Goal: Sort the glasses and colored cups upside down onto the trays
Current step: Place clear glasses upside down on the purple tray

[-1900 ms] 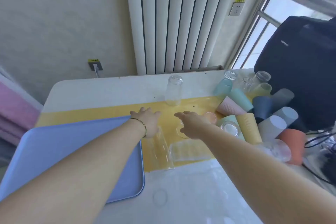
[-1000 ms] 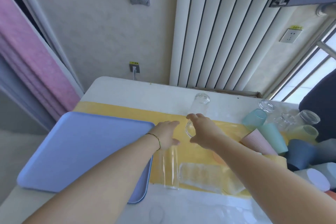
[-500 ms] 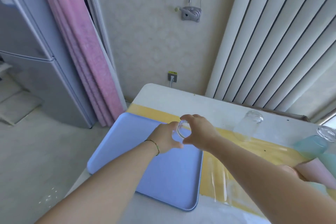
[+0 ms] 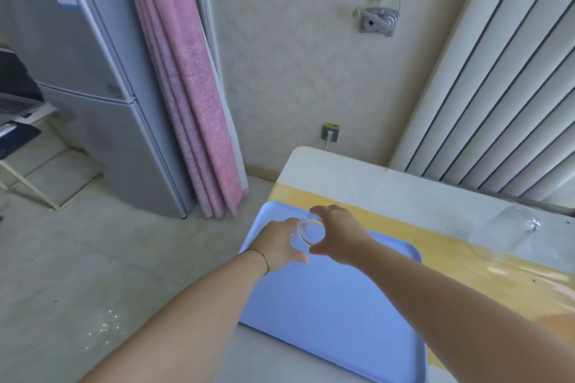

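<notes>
My left hand (image 4: 280, 242) and right hand (image 4: 339, 236) both gripped smooth clear glass (image 4: 309, 232) (circular end up) over matte blue round-cornered tray (image 4: 326, 305).

One wide-angle camera sits on the person's head. It looks forward and down at the left end of the surface (image 4: 351, 174) and the blue tray (image 4: 326, 308). It is close enough that both forearms fill the lower frame. The left hand (image 4: 277, 247) and right hand (image 4: 340, 238), holding a glass (image 4: 311, 231), sit near centre. A fridge (image 4: 93, 78) edges the left, a radiator (image 4: 504, 96) the right.
</notes>
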